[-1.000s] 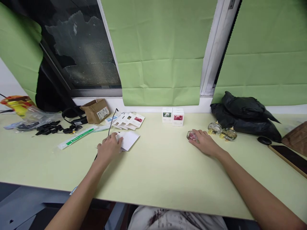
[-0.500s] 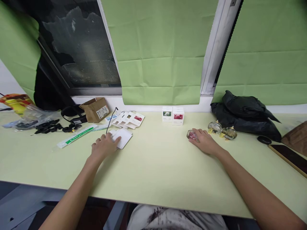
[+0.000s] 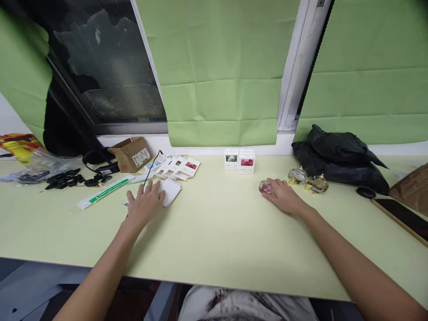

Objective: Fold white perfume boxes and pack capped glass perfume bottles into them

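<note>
With fingers spread, my left hand [image 3: 146, 205] rests flat over a small stack of white folded cards [image 3: 171, 191], covering its left part. A thin black stick or cable [image 3: 152, 167] rises behind the fingers. Further right, my right hand [image 3: 284, 198] curls around a small glass perfume bottle [image 3: 266, 187] with pink inside, which lies on the table. Beside that hand are two more glass bottles with gold parts, one clear [image 3: 297, 176] and one with yellowish contents [image 3: 317, 183]. Flattened white printed cartons [image 3: 179, 168] lie behind my left hand.
Small white boxes with flower pictures [image 3: 246, 162] stand near the window. Black plastic bags [image 3: 337, 156], a mouse [image 3: 365, 192] and a phone [image 3: 401, 218] are at right. To the left lie a brown carton [image 3: 130, 154], a green-white packet [image 3: 105, 192] and black parts [image 3: 65, 178].
My left hand's fingers have spread wider over the white cards, and the hand lies flatter. My right hand stays on the perfume bottle. The view has shifted slightly.
</note>
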Demonstrator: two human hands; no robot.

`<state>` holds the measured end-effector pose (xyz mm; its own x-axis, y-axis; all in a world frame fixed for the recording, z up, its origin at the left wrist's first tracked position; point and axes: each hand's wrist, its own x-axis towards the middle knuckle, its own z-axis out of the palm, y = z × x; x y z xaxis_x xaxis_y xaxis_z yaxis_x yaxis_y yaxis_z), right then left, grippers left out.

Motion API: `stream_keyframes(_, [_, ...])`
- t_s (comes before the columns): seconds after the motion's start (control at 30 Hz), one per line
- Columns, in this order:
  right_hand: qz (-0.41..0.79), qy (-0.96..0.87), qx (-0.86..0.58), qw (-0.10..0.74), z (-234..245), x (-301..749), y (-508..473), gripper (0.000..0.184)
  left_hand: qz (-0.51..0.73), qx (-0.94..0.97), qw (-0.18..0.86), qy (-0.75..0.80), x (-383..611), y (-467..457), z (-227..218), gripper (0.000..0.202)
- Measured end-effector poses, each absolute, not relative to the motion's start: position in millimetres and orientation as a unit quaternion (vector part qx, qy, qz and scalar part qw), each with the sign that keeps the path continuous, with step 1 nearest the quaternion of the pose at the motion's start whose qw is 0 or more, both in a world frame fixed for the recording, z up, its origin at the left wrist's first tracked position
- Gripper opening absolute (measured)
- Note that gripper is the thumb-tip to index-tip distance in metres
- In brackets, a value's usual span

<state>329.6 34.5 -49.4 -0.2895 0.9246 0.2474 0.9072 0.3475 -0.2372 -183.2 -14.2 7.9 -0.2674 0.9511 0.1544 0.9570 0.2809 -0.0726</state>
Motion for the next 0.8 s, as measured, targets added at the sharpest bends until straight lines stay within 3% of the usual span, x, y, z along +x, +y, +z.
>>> stream_keyframes(0.47, [0.030, -0.802, -0.573, 0.168, -48, 329, 34, 0.066, -0.058, -0.555, 0.024, -0.829, -173, -11, 11, 0.057])
stream_keyframes(0.67, [0.076, -0.787, -0.581, 0.191, -46, 328, 34, 0.075, -0.154, -0.610, 0.163, -0.760, -143, -11, 25, 0.062])
stream_keyframes(0.73, [0.110, -0.785, -0.574, 0.207, -42, 325, 31, 0.080, -0.199, -0.695, 0.093, -0.684, -111, -15, 30, 0.062])
stream_keyframes(0.8, [0.146, -0.786, -0.559, 0.222, -36, 319, 25, 0.084, -0.231, -0.761, -0.047, -0.604, -73, -18, 29, 0.059])
